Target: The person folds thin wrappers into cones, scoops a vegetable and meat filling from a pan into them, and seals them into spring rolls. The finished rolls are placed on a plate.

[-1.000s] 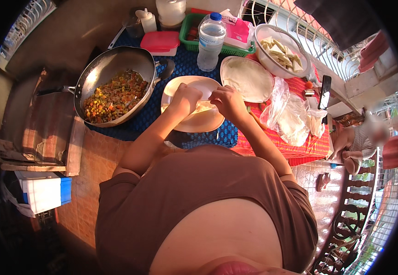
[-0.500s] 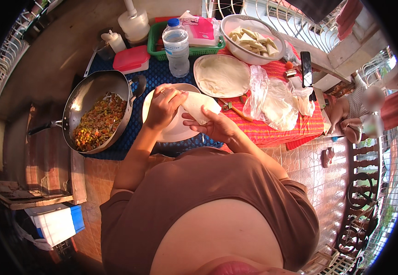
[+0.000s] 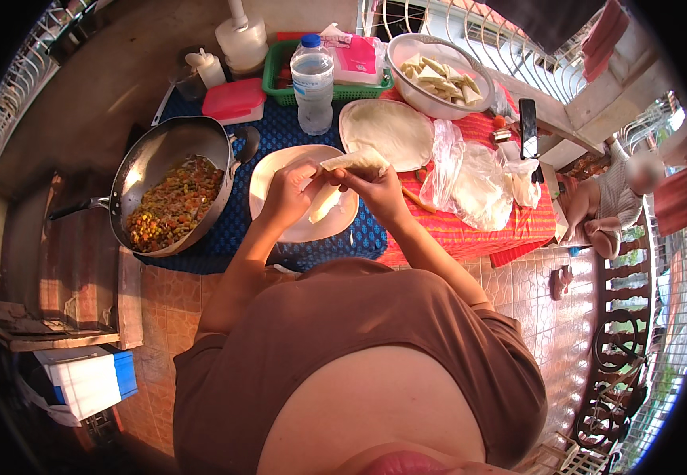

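Over a pale plate [image 3: 268,170], my left hand [image 3: 289,192] and my right hand [image 3: 378,195] pinch a thin white spring roll wrapper [image 3: 365,159] between them. The wrapper is folded into a narrow strip, its far end catching the sunlight. Both hands are closed, fingertips near each other at its near side. Whether filling lies inside the fold cannot be seen. Just beyond, a second plate bears a stack of flat round wrappers [image 3: 387,131]. To the left stands a deep pan [image 3: 220,146] with a chopped vegetable filling [image 3: 173,202] in it.
A water bottle [image 3: 313,91] stands behind the plate, beside a green basket [image 3: 280,93] and a pink-lidded box [image 3: 234,101]. At the back right, a white bowl [image 3: 482,91] holds several folded triangles. Plastic bags [image 3: 482,190] and a phone [image 3: 528,125] lie right. Another person [image 3: 608,198] sits farther off.
The wrapper has gone from a broad, loosely held sheet to a narrow folded strip. My right hand has turned over and now pinches it; my left hand has come down slightly.
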The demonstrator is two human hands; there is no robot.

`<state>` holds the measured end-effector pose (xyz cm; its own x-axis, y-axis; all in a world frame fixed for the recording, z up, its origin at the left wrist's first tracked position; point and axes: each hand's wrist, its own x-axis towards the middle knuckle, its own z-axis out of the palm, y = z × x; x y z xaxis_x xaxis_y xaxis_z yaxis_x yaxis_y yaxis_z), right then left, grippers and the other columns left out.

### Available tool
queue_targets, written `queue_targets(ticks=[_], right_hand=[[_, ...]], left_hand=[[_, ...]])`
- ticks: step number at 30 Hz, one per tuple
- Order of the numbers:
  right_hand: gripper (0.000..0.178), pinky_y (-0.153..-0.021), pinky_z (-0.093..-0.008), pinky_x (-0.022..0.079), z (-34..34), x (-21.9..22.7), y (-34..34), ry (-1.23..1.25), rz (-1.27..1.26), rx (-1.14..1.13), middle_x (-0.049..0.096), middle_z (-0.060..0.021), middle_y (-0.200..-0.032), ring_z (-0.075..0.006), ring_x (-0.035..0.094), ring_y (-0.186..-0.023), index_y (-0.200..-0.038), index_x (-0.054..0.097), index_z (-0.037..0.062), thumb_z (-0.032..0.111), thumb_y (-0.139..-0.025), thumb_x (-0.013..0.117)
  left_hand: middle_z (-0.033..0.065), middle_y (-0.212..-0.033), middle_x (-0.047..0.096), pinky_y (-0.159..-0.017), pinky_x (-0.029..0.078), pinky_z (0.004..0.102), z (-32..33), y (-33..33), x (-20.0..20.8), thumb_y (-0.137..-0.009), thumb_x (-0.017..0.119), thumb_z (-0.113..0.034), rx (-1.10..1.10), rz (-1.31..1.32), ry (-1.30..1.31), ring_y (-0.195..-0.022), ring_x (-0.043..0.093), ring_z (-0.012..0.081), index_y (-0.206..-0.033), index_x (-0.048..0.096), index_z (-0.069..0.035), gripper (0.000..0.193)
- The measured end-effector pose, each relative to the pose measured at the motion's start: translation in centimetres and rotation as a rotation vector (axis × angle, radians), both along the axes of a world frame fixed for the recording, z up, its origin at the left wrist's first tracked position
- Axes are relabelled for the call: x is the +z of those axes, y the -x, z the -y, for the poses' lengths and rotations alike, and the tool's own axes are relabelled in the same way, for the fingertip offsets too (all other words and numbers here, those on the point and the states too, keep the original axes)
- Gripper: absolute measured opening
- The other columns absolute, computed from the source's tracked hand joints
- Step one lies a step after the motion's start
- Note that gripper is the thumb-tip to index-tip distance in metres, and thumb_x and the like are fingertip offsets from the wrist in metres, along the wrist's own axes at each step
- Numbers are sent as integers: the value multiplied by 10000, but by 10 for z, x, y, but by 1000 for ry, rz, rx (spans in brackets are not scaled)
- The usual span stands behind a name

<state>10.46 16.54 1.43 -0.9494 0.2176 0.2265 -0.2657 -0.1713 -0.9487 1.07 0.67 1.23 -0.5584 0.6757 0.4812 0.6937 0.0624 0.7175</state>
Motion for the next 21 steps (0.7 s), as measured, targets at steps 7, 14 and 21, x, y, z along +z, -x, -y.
queue_targets(ticks=[7, 14, 21], right_hand=[[166, -761, -266, 519, 10, -3, 3, -108, -34, -70, 681, -74, -939, -122, 642, -838, -1018, 621, -45, 5, -860, 629], [176, -818, -272, 506, 25, -9, 5, 66, -161, -65, 678, -83, -950, -127, 634, -887, -1049, 609, -41, -9, -876, 605], [172, -753, -255, 500, 21, -14, 10, -33, -220, -145, 671, -38, -898, -109, 626, -836, -1057, 619, -8, -4, -888, 591]], left_hand=[[12, -742, 606, -651, 425, 220, 7, -13, 10, -947, 483, -199, -67, 453, -161, -715, 527, 53, -875, 642, 20, 280], [6, -727, 606, -660, 435, 235, 2, -13, -4, -957, 455, -171, 21, 454, -315, -712, 539, 57, -844, 637, 12, 282], [38, -956, 625, -852, 460, 242, -8, -20, -6, -962, 446, -132, -155, 647, -456, -912, 583, 99, -1062, 599, 20, 238]])
